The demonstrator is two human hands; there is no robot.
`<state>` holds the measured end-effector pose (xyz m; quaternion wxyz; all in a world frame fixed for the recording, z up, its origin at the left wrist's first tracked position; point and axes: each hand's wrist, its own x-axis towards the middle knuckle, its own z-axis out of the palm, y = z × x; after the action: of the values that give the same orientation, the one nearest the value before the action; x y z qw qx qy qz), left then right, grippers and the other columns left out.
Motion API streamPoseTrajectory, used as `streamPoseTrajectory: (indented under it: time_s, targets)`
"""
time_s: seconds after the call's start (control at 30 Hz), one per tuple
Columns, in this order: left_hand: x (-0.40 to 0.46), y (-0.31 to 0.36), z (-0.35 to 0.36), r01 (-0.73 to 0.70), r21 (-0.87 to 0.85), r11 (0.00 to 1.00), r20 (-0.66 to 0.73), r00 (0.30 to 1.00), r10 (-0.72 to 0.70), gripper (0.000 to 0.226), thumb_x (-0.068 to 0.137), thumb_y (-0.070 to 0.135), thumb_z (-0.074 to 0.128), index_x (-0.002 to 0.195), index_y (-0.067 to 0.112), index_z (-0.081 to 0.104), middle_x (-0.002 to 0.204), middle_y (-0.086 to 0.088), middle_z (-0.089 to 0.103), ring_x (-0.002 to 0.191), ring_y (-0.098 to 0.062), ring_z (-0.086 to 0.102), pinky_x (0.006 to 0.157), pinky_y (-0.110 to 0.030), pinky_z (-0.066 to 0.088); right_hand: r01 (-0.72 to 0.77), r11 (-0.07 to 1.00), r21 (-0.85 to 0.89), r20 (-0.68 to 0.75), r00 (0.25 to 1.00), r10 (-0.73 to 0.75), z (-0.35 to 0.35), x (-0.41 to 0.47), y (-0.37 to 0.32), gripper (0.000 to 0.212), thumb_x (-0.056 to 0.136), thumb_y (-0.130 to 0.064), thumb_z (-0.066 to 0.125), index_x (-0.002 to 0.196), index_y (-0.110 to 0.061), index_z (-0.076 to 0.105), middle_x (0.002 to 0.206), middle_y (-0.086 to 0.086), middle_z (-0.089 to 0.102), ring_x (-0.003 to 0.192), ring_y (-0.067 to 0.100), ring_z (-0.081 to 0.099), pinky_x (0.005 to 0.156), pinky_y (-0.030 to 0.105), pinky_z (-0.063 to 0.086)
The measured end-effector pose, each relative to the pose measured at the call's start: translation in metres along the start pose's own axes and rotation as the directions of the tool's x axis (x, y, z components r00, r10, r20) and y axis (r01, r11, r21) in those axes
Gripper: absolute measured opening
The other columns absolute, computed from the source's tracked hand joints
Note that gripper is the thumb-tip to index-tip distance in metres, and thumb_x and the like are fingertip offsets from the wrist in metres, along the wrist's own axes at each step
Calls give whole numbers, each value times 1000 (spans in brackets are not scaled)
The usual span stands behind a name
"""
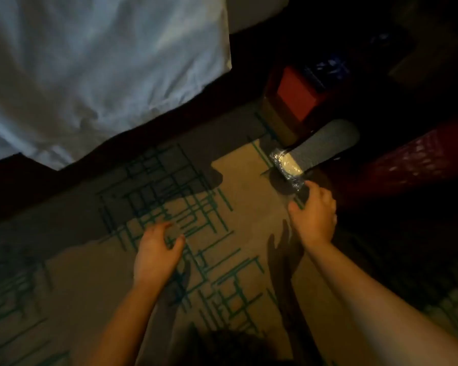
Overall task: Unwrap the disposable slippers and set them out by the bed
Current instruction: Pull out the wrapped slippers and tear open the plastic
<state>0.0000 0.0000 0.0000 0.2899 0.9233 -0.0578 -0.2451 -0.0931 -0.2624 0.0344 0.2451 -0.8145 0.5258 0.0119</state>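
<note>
A pair of disposable slippers (325, 146) lies on the carpet at the right, grey sole up, with a clear plastic wrap (288, 166) banded across the middle. My right hand (313, 213) pinches the near end of the wrapped slippers, fingers closed on it. Over the carpet to the left hovers my left hand (158, 250), fingers spread and curled, holding nothing. The bed (90, 62), covered in a white sheet, fills the upper left.
A beige carpet (243, 223) with green line patterns covers the floor. Beyond the slippers stands a dark wooden nightstand (296, 99) with a red panel. A dark red patterned thing (407, 159) sits in shadow at the right. The right side is very dark.
</note>
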Motion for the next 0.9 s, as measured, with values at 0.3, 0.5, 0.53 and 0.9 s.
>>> streamPoseTrajectory:
  time_s: [0.3,0.5,0.53,0.9]
  targets:
    - [43,-91,120,-279,469,838,150,960,236,85,64,69,32,143,40,16,158,0,-1,144,-20,-3,109,-63,14,317,832,-455,-159,891,-426,83,69,28,78,77,-29,69,143,-22,28,157,11,16,144,32,12,110,54,20]
    - [31,-120,120,-289,592,753,259,952,161,83,68,69,42,142,38,23,152,5,24,145,-17,-5,92,-66,37,416,549,-725,90,847,-524,77,96,30,82,83,-31,61,148,-13,13,158,8,12,146,28,6,112,56,18]
    - [29,-123,119,-289,593,751,246,954,174,87,67,70,43,144,38,19,153,6,22,145,-14,-12,92,-65,38,416,506,-756,112,843,-526,75,100,30,82,83,-30,61,148,-11,14,158,9,14,146,28,8,111,55,20]
    - [16,-97,115,-194,447,873,245,965,89,94,57,71,10,145,38,5,155,8,-16,146,-17,-8,116,-47,13,485,448,-751,69,732,-678,74,111,50,59,71,-12,71,126,-5,52,125,14,60,112,33,55,95,51,39]
